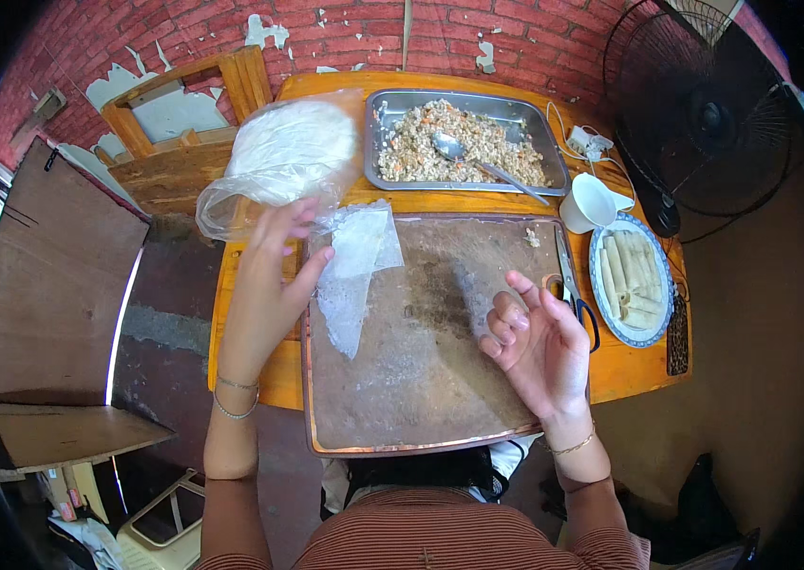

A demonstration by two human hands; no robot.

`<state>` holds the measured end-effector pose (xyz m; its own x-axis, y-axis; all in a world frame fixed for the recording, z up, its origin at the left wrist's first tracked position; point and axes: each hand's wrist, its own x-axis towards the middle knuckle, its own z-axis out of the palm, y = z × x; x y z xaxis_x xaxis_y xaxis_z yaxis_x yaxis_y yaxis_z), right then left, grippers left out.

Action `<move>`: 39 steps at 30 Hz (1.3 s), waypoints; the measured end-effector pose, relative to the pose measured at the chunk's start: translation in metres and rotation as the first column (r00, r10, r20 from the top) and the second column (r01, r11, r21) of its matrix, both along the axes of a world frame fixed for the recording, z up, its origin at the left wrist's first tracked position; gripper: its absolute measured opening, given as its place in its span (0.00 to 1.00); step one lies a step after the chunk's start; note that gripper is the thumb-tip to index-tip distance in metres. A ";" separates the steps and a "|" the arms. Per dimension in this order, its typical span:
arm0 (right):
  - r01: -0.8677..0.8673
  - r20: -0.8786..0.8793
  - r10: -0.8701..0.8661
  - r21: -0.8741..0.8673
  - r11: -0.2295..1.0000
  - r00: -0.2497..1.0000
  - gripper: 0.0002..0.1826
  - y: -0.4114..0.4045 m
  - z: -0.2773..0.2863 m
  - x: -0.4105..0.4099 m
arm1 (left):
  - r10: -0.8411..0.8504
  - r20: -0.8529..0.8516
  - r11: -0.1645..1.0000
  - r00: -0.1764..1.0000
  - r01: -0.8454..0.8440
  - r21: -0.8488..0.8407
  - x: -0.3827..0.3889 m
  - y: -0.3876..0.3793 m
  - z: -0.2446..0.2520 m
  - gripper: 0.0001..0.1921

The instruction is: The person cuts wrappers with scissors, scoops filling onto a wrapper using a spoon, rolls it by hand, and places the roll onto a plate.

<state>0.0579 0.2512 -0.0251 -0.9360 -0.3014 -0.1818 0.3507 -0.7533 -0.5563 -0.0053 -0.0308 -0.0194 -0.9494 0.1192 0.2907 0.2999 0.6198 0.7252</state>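
Note:
My left hand (277, 263) hovers with fingers apart at the left edge of a worn brown board (416, 370), holding nothing I can see. Beside its thumb lie thin, translucent wrapper sheets (355, 263), overlapping on the board. Just beyond the fingertips is a clear plastic bag (295, 149) with a stack of white round wrappers in it. Over the board's right side, my right hand (537, 335) is raised, palm partly up and fingers loosely curled, with nothing in it. Scissors (567, 271) with dark handles lie behind that hand, partly hidden by it.
A metal tray (373, 171) of minced filling (423, 135) holds a spoon (450, 146). To the right are a white cup (587, 203), an oval plate (595, 285) of rolled wrappers (630, 267), a power strip (590, 142) with cords and a black fan (711, 117). A crumb of filling (531, 238) sits on the board.

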 end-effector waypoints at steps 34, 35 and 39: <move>-0.095 -0.300 0.112 0.070 0.993 0.947 0.23 -0.008 0.053 -0.035 | 0.013 -0.253 0.878 0.967 0.110 0.465 0.017 0.020 0.035 0.27; -0.091 -0.306 0.109 0.073 0.993 0.946 0.22 -0.007 0.051 -0.036 | -0.001 -0.238 0.847 0.971 0.127 0.517 0.017 0.022 0.034 0.26; -0.150 -0.282 0.324 0.499 0.853 0.903 0.21 0.001 0.039 -0.038 | -0.042 -0.022 0.945 0.999 0.047 0.325 0.022 0.012 0.020 0.21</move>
